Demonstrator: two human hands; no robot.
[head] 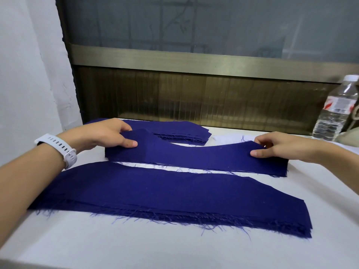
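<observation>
At the far left we see a plain white wall, and below it a bare forearm wearing one white, perforated rubbery watch strap. The left hand pinches the left end of a curved strip of matte, navy woven cloth, thumb on top and fingers curled under the lifted corner. The strip lies across the middle of the white cloth-covered table. We count three lots of this navy fabric. Behind the strip is a far stack of thin layered pieces, and in front of it a long, wide near stack whose front edge is frayed with loose threads. The right hand, well apart from the left, pinches the strip's right end. At the far right stands one clear, ribbed plastic bottle with a white cap, before a brass-coloured window frame.
</observation>
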